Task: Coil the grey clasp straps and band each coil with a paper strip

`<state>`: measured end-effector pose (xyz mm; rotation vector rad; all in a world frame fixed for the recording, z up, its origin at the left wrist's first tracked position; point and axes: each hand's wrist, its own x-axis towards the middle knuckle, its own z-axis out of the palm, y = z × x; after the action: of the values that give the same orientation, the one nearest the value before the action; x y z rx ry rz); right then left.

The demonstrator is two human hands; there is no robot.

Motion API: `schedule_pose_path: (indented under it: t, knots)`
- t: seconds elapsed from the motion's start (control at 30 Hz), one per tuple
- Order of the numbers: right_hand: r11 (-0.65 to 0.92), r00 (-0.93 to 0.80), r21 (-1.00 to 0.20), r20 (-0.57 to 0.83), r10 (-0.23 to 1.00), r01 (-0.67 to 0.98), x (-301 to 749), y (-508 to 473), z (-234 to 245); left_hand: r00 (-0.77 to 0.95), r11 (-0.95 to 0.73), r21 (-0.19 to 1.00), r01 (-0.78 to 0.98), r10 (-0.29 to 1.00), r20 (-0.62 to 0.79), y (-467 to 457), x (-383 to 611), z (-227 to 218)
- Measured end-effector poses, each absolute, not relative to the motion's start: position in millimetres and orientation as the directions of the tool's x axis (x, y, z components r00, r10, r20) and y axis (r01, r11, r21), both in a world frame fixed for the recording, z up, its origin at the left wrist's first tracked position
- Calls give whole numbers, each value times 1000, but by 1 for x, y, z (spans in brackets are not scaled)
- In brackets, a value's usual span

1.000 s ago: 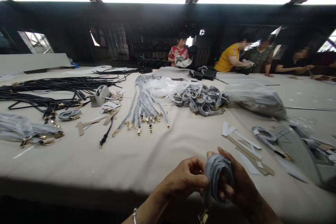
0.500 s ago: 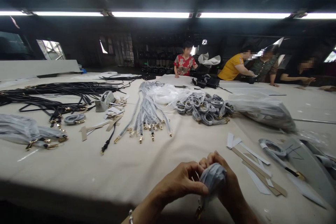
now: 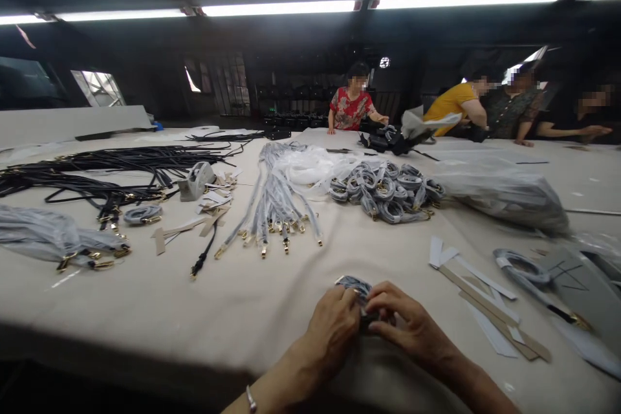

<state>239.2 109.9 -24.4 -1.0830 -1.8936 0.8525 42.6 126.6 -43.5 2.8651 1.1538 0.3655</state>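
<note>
Near the table's front edge, a coiled strap [image 3: 356,283] wrapped in grey translucent film is held between my two hands. My left hand [image 3: 334,322] is closed around its left side, back of the hand towards me. The fingers of my right hand [image 3: 405,318] pinch the coil's right side, thumb below. Much of the coil is hidden behind the fingers. Right of my hands lie white and brown paper strips [image 3: 495,304] and another wrapped coil [image 3: 521,266] with a gold clasp. Farther back sits a heap of coiled wrapped straps [image 3: 388,191].
Wrapped straps with gold clasps [image 3: 279,200] spread across the table's middle. Black straps [image 3: 111,168], a grey tape dispenser [image 3: 196,181] and a wrapped bundle [image 3: 53,236] lie left. A plastic bag [image 3: 504,197] lies right. Several people stand across the table, one in red [image 3: 352,108].
The coil has turned in my hands and moved slightly left and away from me. My left hand now covers its left side, and my right-hand fingers show on its right. The camera view has shifted slightly.
</note>
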Motion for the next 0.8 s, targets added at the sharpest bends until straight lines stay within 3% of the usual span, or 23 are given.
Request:
schedule_pose_path:
  t: [0.07,0.17,0.47,0.7,0.8]
  knots:
    - [435,-407,-809,270,872,395,234,108,-29,703,-734,106,671,675,223,123,39,-51]
    - [431,-382,-799,275,882,419,228,111,-35,693,-738,109,666,666,277,115,26,-52]
    - [402,-421,-819,220,880,411,232,114,-31,649,-741,262,618,670,362,116,16,-44]
    - [124,-207,-915,46,977,385,229,121,-19,706,-771,109,627,622,338,120,18,-46]
    - [156,-38,-904,154,987,397,220,132,22,710,-770,93,631,621,331,119,18,-46]
